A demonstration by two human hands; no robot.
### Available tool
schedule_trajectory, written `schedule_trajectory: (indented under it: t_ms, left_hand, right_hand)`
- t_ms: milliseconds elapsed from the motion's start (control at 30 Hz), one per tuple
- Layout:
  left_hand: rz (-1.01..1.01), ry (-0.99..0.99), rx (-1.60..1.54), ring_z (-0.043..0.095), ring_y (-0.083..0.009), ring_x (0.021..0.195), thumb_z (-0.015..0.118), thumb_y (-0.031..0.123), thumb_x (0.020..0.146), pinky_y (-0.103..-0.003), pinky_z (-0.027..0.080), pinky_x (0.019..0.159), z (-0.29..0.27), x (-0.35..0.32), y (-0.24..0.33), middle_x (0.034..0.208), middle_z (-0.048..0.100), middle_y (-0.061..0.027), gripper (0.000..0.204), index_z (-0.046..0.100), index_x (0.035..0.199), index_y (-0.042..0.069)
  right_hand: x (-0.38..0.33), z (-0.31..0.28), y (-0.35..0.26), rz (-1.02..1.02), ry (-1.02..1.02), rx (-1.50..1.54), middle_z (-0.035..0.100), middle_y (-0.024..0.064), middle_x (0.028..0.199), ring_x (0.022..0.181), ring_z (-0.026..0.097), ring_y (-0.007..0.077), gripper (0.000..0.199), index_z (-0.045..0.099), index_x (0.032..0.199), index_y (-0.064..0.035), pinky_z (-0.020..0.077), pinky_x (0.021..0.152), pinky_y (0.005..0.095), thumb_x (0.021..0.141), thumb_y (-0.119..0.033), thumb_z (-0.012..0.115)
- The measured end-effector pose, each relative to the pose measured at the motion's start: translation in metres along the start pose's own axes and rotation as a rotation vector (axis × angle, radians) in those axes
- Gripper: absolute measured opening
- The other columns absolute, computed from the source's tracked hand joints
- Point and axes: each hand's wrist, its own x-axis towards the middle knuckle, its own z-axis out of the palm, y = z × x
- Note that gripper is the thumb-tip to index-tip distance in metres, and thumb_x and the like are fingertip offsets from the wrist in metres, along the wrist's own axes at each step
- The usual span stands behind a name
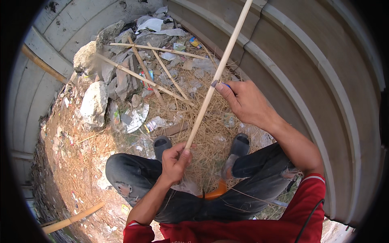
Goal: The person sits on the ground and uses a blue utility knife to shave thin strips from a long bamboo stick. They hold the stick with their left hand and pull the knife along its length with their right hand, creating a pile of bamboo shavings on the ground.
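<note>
A long pale bamboo strip (pixel 219 73) slants up and to the right across the middle of the view, running out past the top edge. My left hand (pixel 175 163) is closed around its lower end, above my lap. In my right hand (pixel 245 101) is a small knife (pixel 214 83). Only its short dark blade and a bit of blue handle show between the thumb and fingers. The blade lies against the strip about midway along its visible length. The curled fingers hide the rest of the knife.
Several cut bamboo strips (pixel 144 77) lie on straw and litter ahead of me. Broken rocks (pixel 94 104) are piled to the left. A corrugated metal wall (pixel 300 73) rises close on the right. An orange seat (pixel 216 191) shows between my legs.
</note>
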Motion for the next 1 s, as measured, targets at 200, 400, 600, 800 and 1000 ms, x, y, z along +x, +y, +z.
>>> schedule_trajectory:
  t_ms: [200,400,600,800,1000]
  left_hand:
    - [0.051,-0.025,-0.023,0.042,-0.0040,0.053,0.059,0.020,0.108,-0.021,0.031,0.049,-0.001,0.004,0.003,0.069,0.054,0.0018,0.032,0.065,0.125,-0.006]
    - [0.010,-0.002,-0.004,0.044,-0.0045,0.059,0.056,0.015,0.108,-0.023,0.035,0.053,-0.006,0.001,0.011,0.069,0.053,0.0027,0.029,0.067,0.124,-0.006]
    - [0.002,-0.033,-0.140,0.043,-0.0047,0.058,0.057,0.016,0.108,-0.023,0.033,0.053,-0.008,-0.001,0.012,0.069,0.053,0.0023,0.029,0.065,0.125,-0.006]
    - [-0.032,-0.063,-0.176,0.045,-0.0048,0.058,0.058,0.017,0.107,-0.023,0.033,0.053,-0.010,-0.001,0.009,0.070,0.054,0.0020,0.030,0.065,0.126,-0.006]
    - [0.058,-0.073,-0.251,0.054,-0.0078,0.054,0.062,0.019,0.106,-0.022,0.044,0.052,-0.001,0.002,0.018,0.081,0.068,-0.0074,0.039,0.058,0.137,-0.005]
  right_hand:
    - [0.004,-0.005,-0.013,0.103,-0.058,-0.074,0.062,0.0247,0.064,0.064,0.064,0.0479,0.054,0.075,0.089,-0.0015,0.0513,0.061,0.0552,0.108,-0.045,0.050]
    - [0.004,0.005,-0.017,0.055,-0.070,-0.097,0.062,0.0231,0.060,0.060,0.065,0.0463,0.050,0.074,0.089,-0.0011,0.0521,0.058,0.0548,0.106,-0.043,0.054]
    - [-0.022,0.033,-0.032,-0.043,-0.147,-0.063,0.056,0.0199,0.054,0.053,0.061,0.0434,0.048,0.069,0.080,-0.0039,0.0476,0.052,0.0513,0.108,-0.040,0.054]
    - [-0.020,0.030,-0.032,0.087,-0.268,0.112,0.058,0.0205,0.057,0.056,0.062,0.0409,0.051,0.071,0.082,-0.0013,0.0495,0.058,0.0502,0.106,-0.042,0.054]
    - [-0.012,0.019,-0.015,0.209,-0.325,0.430,0.043,0.0091,0.051,0.050,0.041,0.0209,0.060,0.060,0.073,0.0023,0.0364,0.053,0.0413,0.108,-0.046,0.053]
